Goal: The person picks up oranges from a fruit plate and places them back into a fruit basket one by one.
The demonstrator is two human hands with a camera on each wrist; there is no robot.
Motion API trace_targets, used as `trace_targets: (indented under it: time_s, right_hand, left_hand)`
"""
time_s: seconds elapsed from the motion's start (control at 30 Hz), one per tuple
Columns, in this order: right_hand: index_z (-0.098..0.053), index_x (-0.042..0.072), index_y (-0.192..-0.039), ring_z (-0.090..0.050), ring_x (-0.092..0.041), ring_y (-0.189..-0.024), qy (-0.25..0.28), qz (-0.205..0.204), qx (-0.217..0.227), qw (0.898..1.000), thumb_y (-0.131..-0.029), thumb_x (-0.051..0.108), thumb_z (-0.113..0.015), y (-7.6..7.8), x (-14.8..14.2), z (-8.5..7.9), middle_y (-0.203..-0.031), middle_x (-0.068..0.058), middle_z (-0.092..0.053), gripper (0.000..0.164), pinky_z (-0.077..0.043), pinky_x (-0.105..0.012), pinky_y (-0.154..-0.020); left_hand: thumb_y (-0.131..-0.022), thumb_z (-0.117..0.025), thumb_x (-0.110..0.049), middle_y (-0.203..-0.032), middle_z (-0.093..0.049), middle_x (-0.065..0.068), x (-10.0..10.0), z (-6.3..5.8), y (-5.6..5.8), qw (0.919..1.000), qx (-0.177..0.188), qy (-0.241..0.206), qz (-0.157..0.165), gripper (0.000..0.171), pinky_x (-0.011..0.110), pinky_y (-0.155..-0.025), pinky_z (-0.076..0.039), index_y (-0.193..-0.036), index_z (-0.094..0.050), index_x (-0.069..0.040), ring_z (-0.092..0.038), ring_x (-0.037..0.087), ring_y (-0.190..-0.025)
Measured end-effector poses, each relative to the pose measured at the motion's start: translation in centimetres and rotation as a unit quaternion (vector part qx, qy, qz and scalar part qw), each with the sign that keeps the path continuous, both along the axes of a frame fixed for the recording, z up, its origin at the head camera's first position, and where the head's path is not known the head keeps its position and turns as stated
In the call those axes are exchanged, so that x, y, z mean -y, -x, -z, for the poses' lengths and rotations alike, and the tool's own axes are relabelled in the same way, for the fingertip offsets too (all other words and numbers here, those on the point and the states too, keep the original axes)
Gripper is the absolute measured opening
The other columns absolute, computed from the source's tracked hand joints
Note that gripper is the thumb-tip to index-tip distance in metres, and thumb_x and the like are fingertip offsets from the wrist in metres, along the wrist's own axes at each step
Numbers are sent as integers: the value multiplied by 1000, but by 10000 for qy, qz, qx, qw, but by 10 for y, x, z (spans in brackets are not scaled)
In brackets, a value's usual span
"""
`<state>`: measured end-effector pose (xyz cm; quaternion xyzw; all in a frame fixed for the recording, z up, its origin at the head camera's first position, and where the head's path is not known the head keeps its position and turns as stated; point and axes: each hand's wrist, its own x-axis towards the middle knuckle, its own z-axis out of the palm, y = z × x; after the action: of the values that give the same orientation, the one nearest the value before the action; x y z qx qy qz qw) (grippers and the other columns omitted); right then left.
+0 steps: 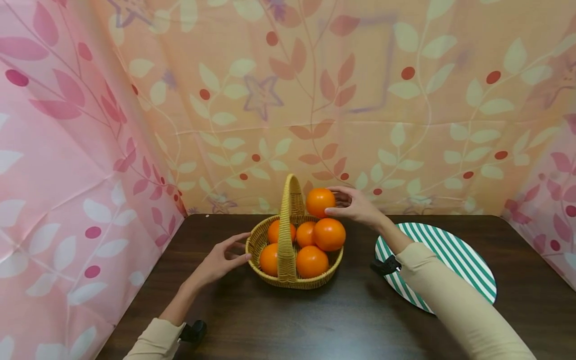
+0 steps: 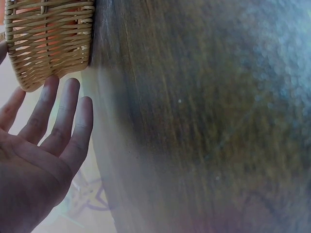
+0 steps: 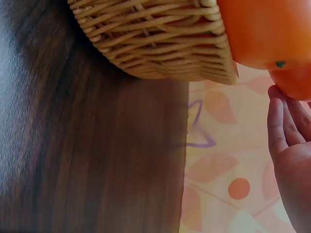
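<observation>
A yellow wicker basket (image 1: 286,282) with a tall arched handle (image 1: 285,235) stands on the dark table, several oranges (image 1: 312,262) inside. One orange (image 1: 330,234) rests high on the basket's right side. Just above it, my right hand (image 1: 355,206) holds another orange (image 1: 320,202) from the right, thumb below and fingers behind. Its fingertips (image 3: 275,92) meet the held orange (image 3: 296,83) in the right wrist view. My left hand (image 1: 223,257) is at the basket's left rim with fingers spread and extended; in the left wrist view, fingertips (image 2: 51,82) reach the woven wall (image 2: 48,43).
A round green-and-white striped placemat (image 1: 454,250) lies on the table's right, partly under my right forearm. Patterned cloth (image 1: 279,100) hangs behind the table (image 1: 279,325) and along its left and right sides.
</observation>
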<state>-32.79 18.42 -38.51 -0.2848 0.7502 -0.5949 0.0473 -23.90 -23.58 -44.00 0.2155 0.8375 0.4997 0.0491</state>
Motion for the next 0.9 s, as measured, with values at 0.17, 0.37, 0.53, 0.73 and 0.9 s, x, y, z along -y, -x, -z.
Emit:
trace_targets:
  time_s: [0.17,0.37,0.53,0.73,0.9]
  right_hand:
    - [-56,1,-141,-61,-30,-119,25,-127,-17,9999,-89,5,-78,2,7,3,-130,-17,-64,57,-49,-38,-98]
    - [-56,2,-141,-61,-30,-119,-111,-118,-19,9999,-89,5,-78,3,13,2,-128,-17,-65,57,-49,-40,-99]
    - [-54,1,-142,-61,-31,-119,-204,-210,56,9996,-90,6,-77,3,14,2,-129,-17,-64,57,-51,-40,-97]
    - [-53,1,-143,-61,-31,-118,-236,-288,95,9993,-90,5,-77,2,16,1,-128,-17,-64,58,-51,-40,-96]
    - [-55,0,-141,-61,-33,-118,-246,-362,107,9990,-90,4,-77,2,18,0,-127,-18,-64,56,-51,-39,-96]
  left_hand:
    - [-98,-72,-17,-124,-62,25,1,1,0,10000,22,-60,38,60,34,-81,-56,-152,-47,-7,-67,33,-97]
    - [-98,-72,-17,-124,-62,25,1,1,0,10000,12,-84,22,60,34,-81,-56,-152,-47,-7,-67,34,-97]
    - [-97,-72,-19,-123,-63,23,0,0,-1,10000,4,5,16,60,35,-82,-56,-151,-48,-9,-67,35,-96]
    - [-97,-72,-18,-122,-63,24,2,0,0,10000,1,-23,2,60,38,-83,-56,-151,-48,-7,-67,34,-94]
    - [-97,-72,-18,-122,-64,23,1,0,0,10000,2,6,5,60,36,-82,-56,-151,-48,-8,-67,34,-94]
